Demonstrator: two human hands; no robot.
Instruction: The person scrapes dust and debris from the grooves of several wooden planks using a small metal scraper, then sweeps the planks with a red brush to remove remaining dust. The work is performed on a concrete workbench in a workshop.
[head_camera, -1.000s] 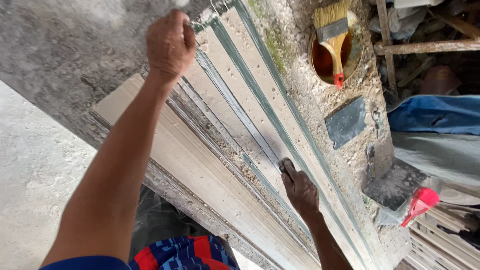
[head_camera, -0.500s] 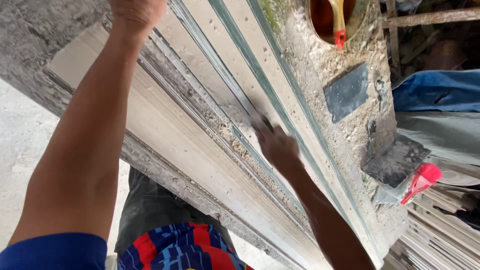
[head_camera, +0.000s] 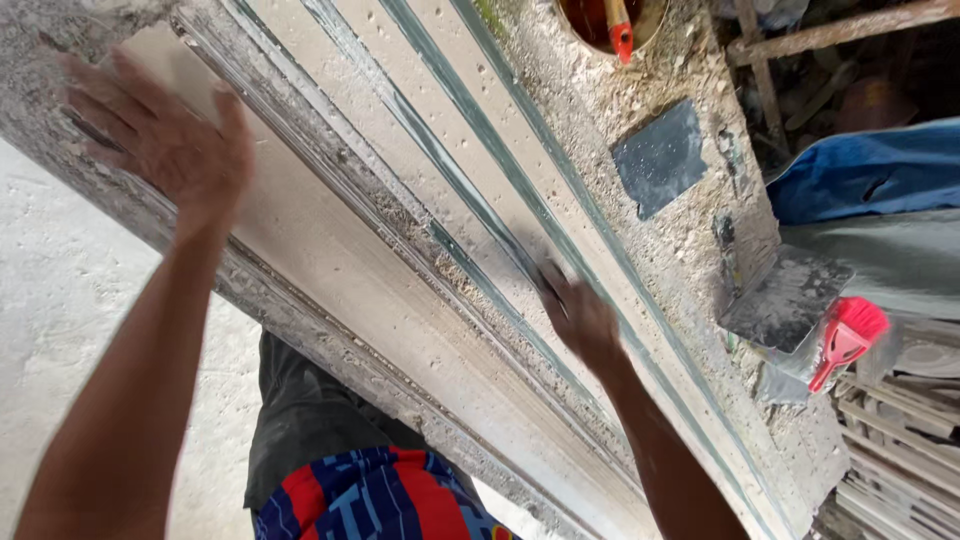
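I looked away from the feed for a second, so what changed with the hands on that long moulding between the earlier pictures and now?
The left hand, a closed fist a second ago, is now spread flat on the pale moulding strip. The right hand remains in the grooved channel, blurred; whether it holds a tool cannot be told. The camera view shifted along the bench. The dark trowel blade and red-handled trowel lie as before.

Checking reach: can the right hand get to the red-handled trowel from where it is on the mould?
Probably yes. The right hand rests on the mould strips; the red-handled trowel lies beyond it on the crusted bench, with nothing standing between.
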